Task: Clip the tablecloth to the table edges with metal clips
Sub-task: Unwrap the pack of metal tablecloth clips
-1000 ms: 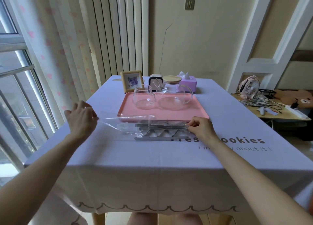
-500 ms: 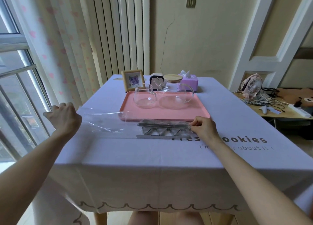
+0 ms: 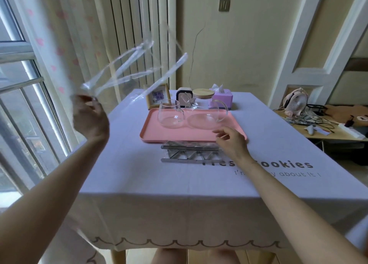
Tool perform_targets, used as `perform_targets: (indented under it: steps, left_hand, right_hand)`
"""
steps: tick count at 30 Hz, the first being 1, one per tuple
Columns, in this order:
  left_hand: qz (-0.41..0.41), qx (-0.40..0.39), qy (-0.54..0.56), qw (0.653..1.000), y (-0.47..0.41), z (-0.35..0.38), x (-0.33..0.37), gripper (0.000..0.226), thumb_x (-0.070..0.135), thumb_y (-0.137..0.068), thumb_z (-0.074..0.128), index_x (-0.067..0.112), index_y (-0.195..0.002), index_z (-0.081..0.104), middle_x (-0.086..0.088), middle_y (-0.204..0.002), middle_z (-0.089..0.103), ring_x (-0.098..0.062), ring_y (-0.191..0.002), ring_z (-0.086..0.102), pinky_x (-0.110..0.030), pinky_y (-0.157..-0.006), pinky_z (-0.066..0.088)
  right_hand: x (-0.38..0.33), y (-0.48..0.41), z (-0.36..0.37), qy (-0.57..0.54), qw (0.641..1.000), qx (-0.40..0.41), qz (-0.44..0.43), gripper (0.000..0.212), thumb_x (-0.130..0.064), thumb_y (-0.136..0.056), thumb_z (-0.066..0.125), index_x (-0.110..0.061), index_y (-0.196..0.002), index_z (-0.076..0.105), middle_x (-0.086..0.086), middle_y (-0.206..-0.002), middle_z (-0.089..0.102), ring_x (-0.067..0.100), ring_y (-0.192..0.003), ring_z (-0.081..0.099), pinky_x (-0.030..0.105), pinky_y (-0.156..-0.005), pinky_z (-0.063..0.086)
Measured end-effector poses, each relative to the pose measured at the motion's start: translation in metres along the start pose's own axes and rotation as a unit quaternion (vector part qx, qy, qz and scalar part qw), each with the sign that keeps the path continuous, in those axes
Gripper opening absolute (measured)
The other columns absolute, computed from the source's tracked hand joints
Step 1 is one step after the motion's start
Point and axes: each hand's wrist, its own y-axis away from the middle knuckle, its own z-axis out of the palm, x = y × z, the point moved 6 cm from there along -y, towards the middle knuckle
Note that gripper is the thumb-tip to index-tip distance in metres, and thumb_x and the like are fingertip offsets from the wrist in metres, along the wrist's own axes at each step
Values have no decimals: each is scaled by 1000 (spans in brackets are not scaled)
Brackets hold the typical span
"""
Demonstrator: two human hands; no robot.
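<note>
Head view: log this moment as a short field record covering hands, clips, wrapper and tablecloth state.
left hand: raised off the table, pinching the clear plastic bag
right hand: open, fingers spread, over the metal clips
metal clips: bundled, unwrapped, lying on the tablecloth beside the pink tray
tablecloth: draped over the table, no clip visibly attached

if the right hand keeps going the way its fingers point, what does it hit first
Probably the glass teapot. The right hand hovers open over the pink tray, fingers aimed left and away; depth is unclear, so it may pass just in front and meet the glass cup instead.
</note>
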Motion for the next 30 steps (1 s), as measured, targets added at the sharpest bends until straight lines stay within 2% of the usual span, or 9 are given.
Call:
perform_targets:
  steps: [5,10,12,14,17,21,24,27,30]
  left_hand:
    - [64,-139,71,986,50,32,31,18,22,-88,53,7,-97,55,-12,-102,62,-33,-84,62,-39,-75,48]
    - [72,-277,133,949,106,59,62,10,16,-86,61,9,-89,55,-9,-107,48,-29,-81,63,-43,-69,55]
    - [94,-356,168,914,129,65,78,13,14,-87,62,8,-96,55,-9,-109,48,-24,-77,65,-40,-55,58]
    - [136,-424,177,878,148,70,89,19,13,-88,61,6,-105,55,-11,-112,53,-20,-81,64,-35,-60,59]
    - [212,-473,114,848,163,78,84,28,26,-88,62,9,-109,55,-6,-118,57,-15,-93,61,-37,-80,53]
    - [301,-525,-7,796,177,94,60,48,39,-85,64,14,-124,52,-4,-131,54,-23,-123,44,-36,-97,36]
    - [339,-546,-79,762,185,105,49,58,45,-85,60,19,-134,44,-3,-137,48,-24,-127,36,-37,-98,31]
    - [353,-544,-122,752,189,114,45,59,48,-87,56,20,-136,40,-2,-137,47,-25,-124,38,-37,-96,31]
    - [357,-542,-137,748,188,118,44,61,52,-87,53,20,-137,39,-2,-137,47,-26,-123,39,-39,-97,33]
  right_hand:
    - [-31,4,27,-178,974,-137,15,48,-26,-79,74,-25,-123,54,1,-103,64,20,-98,62,30,-89,50]
    - [-55,12,36,-284,933,-216,44,74,-44,-76,65,-18,-138,32,7,-125,59,16,-106,64,34,-94,50]
    - [-56,14,35,-324,921,-207,66,51,-32,-85,65,-11,-127,46,12,-124,61,21,-103,65,37,-90,53]
    - [-52,8,26,-365,916,-146,80,19,-8,-90,58,-6,-109,59,17,-108,67,28,-88,67,39,-81,55]
    - [-28,-5,-1,-397,909,-36,119,30,11,-84,52,-7,-108,52,9,-83,68,17,-57,67,27,-59,54]
    - [17,-15,-46,-309,931,68,180,23,6,-81,60,-13,-80,47,6,-66,68,5,-39,58,18,-41,41]
    - [53,-18,-67,-266,932,88,230,11,-1,-87,57,-11,-90,52,0,-57,67,6,-36,52,19,-40,35]
    - [86,-20,-91,-140,944,136,265,29,-13,-88,61,-1,-115,59,8,-73,64,15,-53,51,25,-55,38]
    - [103,-16,-110,11,948,144,284,46,-16,-85,64,-2,-128,53,15,-109,64,28,-90,56,32,-78,43]
